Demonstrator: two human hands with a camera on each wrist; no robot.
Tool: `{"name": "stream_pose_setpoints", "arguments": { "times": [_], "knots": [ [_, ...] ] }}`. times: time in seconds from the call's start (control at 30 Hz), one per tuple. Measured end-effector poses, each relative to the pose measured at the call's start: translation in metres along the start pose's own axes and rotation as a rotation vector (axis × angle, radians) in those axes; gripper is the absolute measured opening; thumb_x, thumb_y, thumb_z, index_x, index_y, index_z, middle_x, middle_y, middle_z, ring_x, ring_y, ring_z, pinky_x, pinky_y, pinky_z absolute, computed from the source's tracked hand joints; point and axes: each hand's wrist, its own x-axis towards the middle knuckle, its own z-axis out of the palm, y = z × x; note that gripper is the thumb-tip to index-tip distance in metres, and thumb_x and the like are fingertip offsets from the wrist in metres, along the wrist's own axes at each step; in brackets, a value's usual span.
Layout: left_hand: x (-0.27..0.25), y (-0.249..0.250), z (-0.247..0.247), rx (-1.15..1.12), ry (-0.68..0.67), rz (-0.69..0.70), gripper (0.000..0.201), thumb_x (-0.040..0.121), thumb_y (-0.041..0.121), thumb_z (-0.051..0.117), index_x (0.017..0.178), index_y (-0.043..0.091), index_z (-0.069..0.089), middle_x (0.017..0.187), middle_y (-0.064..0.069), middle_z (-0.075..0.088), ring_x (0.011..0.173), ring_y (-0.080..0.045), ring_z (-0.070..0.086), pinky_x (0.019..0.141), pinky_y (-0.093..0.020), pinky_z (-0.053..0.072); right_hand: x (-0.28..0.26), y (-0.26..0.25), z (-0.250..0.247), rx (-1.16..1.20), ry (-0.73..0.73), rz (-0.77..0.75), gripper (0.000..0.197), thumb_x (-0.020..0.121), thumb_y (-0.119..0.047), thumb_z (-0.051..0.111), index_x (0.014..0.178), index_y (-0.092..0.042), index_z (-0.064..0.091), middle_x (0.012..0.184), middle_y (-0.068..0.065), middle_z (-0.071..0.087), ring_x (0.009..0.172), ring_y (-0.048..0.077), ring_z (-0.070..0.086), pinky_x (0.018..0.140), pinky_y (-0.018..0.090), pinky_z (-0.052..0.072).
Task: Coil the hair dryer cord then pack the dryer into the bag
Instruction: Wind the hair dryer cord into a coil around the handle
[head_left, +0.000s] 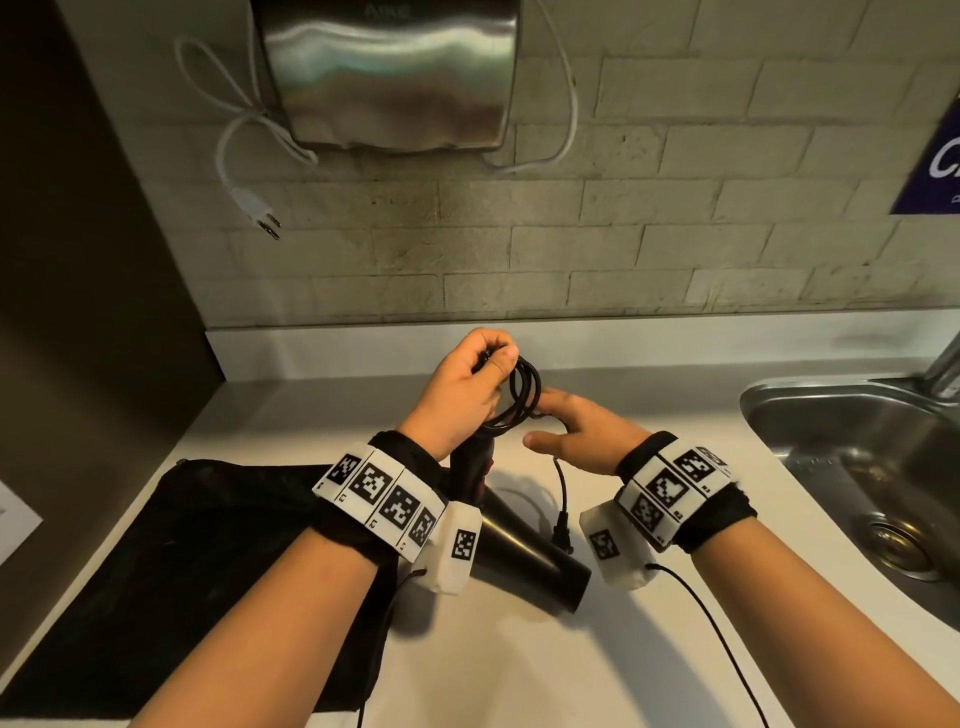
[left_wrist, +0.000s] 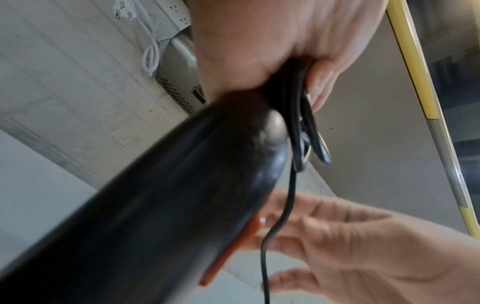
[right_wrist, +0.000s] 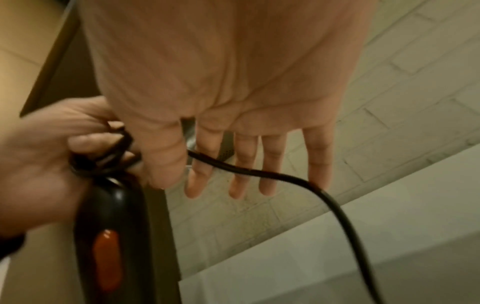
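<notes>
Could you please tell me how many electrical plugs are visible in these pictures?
2. A white plug hangs on the wall left of the steel hand dryer. A black plug dangles from the hair dryer cord, beside the hair dryer.

A pale countertop is running along the foot of a brick-tiled wall, with a low upstand bordering it at 12 o'clock. A flat black bag is lying directly on the counter at 9 o'clock, reaching down toward 7 o'clock. A stainless steel sink is sitting sunk into the counter at 3 o'clock. Whether the black hair dryer near the middle is resting on the surface cannot be told. The plug on its cord is hanging just beside the dryer's barrel, above the counter.
</notes>
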Motion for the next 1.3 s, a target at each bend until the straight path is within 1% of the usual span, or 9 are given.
{"name": "stream_pose_setpoints", "arguments": {
  "times": [0.17,0.3,0.5,0.6,0.7,0.83,0.93,1.03,1.3],
  "knots": [
    [0.0,0.003,0.001,-0.064,0.005,-0.006,0.021,0.094,0.009,0.04,0.078,0.019,0.048,0.041,0.013,0.039,0.029,-0.001,0.03,0.033,-0.011,0.024,0.003,-0.005,-0.003,0.136,0.065,-0.025,0.02,0.094,-0.011,0.04,0.095,-0.005,0.059,0.081,-0.002,0.06,0.071,-0.004,0.052,0.069,0.016,0.041],
    [-0.004,0.003,0.008,-0.002,0.007,0.043,0.02,0.09,0.007,0.049,0.074,0.018,0.046,0.041,0.017,0.045,0.032,0.003,0.037,0.036,-0.004,0.028,0.01,-0.005,-0.011,0.103,0.173,0.01,0.027,0.095,-0.014,0.038,0.101,0.006,0.055,0.096,0.033,0.06,0.084,0.039,0.055,0.081,0.042,0.044],
    [-0.003,0.002,0.011,0.238,-0.025,0.05,0.018,0.09,0.014,0.052,0.074,0.023,0.049,0.053,0.013,0.046,0.043,0.001,0.042,0.048,-0.013,0.031,0.011,-0.01,-0.033,-0.08,0.3,0.032,0.02,0.093,-0.018,0.043,0.08,-0.013,0.057,0.075,0.009,0.056,0.075,0.022,0.05,0.065,0.03,0.037],
    [-0.006,0.008,0.013,0.398,-0.035,0.096,0.005,0.091,0.02,0.051,0.095,0.019,0.053,0.065,0.003,0.049,0.06,-0.012,0.047,0.053,-0.023,0.033,0.005,-0.019,-0.043,-0.231,0.407,0.035,0.023,0.093,-0.021,0.042,0.088,-0.008,0.061,0.079,0.006,0.055,0.078,0.021,0.048,0.069,0.028,0.034],
    [-0.003,0.013,0.015,0.527,-0.092,0.088,0.03,0.093,0.021,0.047,0.123,0.014,0.051,0.096,-0.023,0.061,0.085,-0.034,0.056,0.068,-0.032,0.041,-0.002,-0.031,-0.046,-0.255,0.484,-0.004,0.024,0.093,-0.021,0.042,0.088,-0.009,0.062,0.08,0.005,0.057,0.08,0.022,0.052,0.068,0.028,0.036],
    [0.003,0.009,0.016,0.526,-0.092,0.121,0.012,0.094,0.021,0.044,0.098,0.017,0.055,0.064,0.005,0.049,0.057,-0.004,0.043,0.051,-0.011,0.033,-0.01,-0.039,-0.04,-0.249,0.554,-0.081,0.025,0.093,-0.021,0.042,0.087,-0.007,0.061,0.068,0.003,0.053,0.069,0.02,0.048,0.062,0.028,0.032],
    [0.007,0.0,0.016,0.444,0.011,0.144,0.014,0.096,0.023,0.041,0.085,0.02,0.05,0.06,0.007,0.043,0.052,-0.006,0.038,0.048,-0.014,0.032,-0.014,-0.038,-0.033,-0.154,0.528,-0.152,0.024,0.094,-0.018,0.04,0.087,-0.003,0.058,0.059,-0.002,0.046,0.057,0.015,0.041,0.054,0.029,0.026],
    [0.011,-0.006,0.013,0.334,0.098,0.144,0.023,0.096,0.022,0.038,0.075,0.029,0.046,0.059,0.005,0.04,0.051,-0.01,0.036,0.049,-0.023,0.029,-0.021,-0.033,-0.022,-0.06,0.483,-0.2,0.022,0.094,-0.014,0.04,0.089,-0.001,0.057,0.061,0.002,0.047,0.055,0.011,0.04,0.052,0.018,0.031],
    [0.017,-0.014,0.003,0.167,0.266,0.144,0.022,0.096,0.023,0.039,0.079,0.029,0.051,0.058,0.004,0.037,0.049,-0.012,0.03,0.05,-0.024,0.024,-0.039,-0.016,0.001,0.002,0.382,-0.217,0.016,0.094,-0.014,0.042,0.096,-0.009,0.057,0.062,0.003,0.05,0.052,0.006,0.039,0.053,0.013,0.033]
  ]
}}
